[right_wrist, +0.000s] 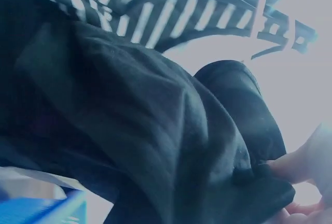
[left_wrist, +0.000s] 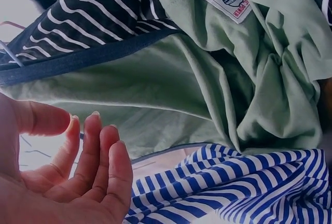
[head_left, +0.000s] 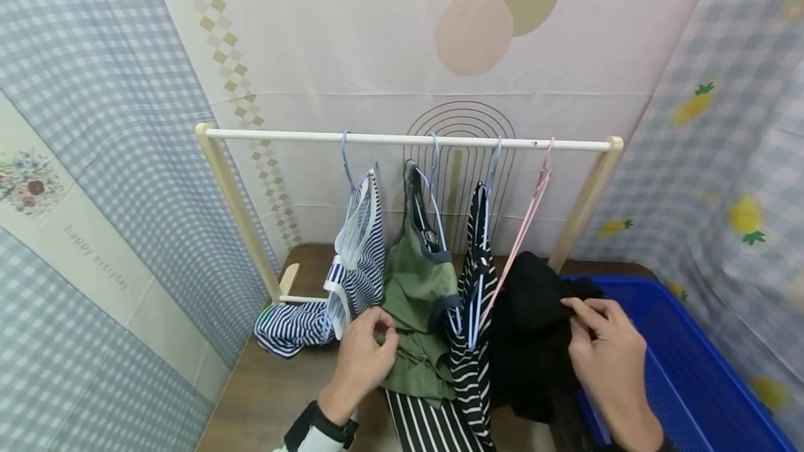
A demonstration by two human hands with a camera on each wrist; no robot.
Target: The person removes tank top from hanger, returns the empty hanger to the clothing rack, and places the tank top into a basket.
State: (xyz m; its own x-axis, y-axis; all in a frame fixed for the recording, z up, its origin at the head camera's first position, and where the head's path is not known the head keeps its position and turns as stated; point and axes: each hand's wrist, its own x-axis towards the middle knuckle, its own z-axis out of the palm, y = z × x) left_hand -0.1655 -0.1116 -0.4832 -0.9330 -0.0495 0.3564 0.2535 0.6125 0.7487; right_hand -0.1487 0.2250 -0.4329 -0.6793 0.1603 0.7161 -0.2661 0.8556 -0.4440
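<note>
My right hand pinches the edge of a black garment between thumb and fingers. In the right wrist view the black cloth drapes away from the fingertips. An unloaded pink hanger hangs from the rail beside this garment. My left hand is just in front of a green sleeveless top. Up close in the left wrist view, its fingers are loosely curled, thumb near the index fingertip, with nothing between them. The green top hangs on a blue hanger.
A white rail on wooden posts carries the hangers. Blue-and-white striped clothing hangs to the left; a black-and-white striped garment hangs between the green top and pink hanger. At right stands a blue plastic basket.
</note>
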